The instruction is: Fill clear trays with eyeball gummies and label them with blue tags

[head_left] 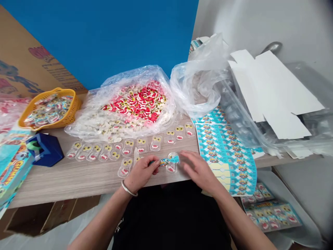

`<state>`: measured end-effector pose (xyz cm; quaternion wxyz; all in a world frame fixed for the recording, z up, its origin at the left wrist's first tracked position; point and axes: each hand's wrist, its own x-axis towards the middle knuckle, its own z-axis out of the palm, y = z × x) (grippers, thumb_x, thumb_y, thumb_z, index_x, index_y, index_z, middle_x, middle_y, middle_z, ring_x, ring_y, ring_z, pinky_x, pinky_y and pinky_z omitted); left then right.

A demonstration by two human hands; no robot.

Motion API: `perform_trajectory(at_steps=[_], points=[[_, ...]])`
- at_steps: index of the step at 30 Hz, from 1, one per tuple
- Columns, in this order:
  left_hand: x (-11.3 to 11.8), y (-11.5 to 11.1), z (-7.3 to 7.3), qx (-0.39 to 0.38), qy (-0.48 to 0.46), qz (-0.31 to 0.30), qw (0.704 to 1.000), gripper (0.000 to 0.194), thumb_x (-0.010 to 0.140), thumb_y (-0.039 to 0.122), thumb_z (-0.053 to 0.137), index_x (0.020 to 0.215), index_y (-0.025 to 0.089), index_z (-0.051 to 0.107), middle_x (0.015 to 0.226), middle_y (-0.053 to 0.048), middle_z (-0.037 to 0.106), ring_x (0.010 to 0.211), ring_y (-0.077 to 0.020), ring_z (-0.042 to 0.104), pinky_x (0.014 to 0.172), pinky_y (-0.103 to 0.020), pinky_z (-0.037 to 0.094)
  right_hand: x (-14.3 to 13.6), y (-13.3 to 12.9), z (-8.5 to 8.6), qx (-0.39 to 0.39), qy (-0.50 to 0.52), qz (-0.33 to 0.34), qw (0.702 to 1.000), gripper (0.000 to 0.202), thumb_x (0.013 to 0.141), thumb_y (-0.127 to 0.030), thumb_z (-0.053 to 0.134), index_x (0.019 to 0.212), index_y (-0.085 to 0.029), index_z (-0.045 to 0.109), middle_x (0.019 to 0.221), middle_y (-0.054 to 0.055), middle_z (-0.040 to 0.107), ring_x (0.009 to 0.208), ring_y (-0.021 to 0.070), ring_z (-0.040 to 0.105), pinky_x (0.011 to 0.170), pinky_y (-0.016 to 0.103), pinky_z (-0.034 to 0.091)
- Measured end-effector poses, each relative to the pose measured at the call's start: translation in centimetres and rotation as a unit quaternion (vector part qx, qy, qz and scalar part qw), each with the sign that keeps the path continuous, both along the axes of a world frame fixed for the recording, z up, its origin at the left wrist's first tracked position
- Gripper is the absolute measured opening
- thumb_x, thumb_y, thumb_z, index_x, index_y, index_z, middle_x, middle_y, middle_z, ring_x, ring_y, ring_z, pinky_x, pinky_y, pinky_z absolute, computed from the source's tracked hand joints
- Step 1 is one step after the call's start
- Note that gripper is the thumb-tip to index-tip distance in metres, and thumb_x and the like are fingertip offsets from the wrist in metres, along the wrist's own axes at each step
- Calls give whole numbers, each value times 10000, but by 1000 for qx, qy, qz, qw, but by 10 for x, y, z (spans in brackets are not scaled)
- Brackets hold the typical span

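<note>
My left hand [144,171] pinches one end of a small blue printed sticker label [164,162]. The label's other end lies over a clear plastic shell [171,168] with a red-and-white mouth piece in it, near the table's front edge. Just right of that shell is my right hand [199,170], fingers spread, with nothing visible in it. Several clear shells [106,152] with yellow eyes and red mouths stand in a row behind my hands. One more shell [125,167] lies left of my left hand. Sheets of blue labels [234,159] lie to the right.
Behind the row is a plastic bag [140,104] of small red and yellow pieces. At the left are a yellow basket [75,107] of packed items and a blue tape dispenser [49,149]. White card [273,90] and plastic bags [197,86] lie at the right.
</note>
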<state>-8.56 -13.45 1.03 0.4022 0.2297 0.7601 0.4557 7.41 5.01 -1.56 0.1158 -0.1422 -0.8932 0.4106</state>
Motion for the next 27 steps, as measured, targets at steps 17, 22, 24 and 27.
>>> perform_trajectory(at_steps=[17, 22, 24, 27], points=[[5, 37, -10, -73, 41, -88, 993, 156, 787, 310, 620, 902, 211, 584, 536, 69, 581, 470, -140, 557, 529, -238, 384, -9, -21, -14, -220, -49, -100, 969, 29, 858, -207, 548, 859, -219, 522, 755, -28, 582, 703, 148, 563, 668, 268, 426], [-3, 45, -22, -118, 94, -105, 983, 90, 790, 265, 588, 814, 215, 518, 528, 60, 571, 498, -141, 562, 566, -252, 386, -20, -14, -18, -168, -112, -101, 974, 171, 841, -184, 562, 1001, -218, 515, 723, -36, 626, 680, 159, 598, 663, 269, 410], [-5, 47, -27, -132, 127, -109, 977, 74, 793, 258, 581, 809, 214, 523, 542, 53, 572, 522, -144, 559, 580, -259, 377, -26, -13, -17, -132, -135, -98, 977, 233, 843, -175, 563, 1070, -209, 521, 744, -23, 647, 705, 168, 614, 673, 270, 404], [-7, 50, -33, -151, 185, -113, 965, 74, 782, 248, 593, 791, 210, 530, 605, 31, 586, 595, -156, 565, 602, -266, 362, -33, -13, -15, -61, -178, -87, 978, 311, 849, -164, 567, 1156, -189, 532, 799, 13, 678, 770, 192, 641, 689, 276, 390]])
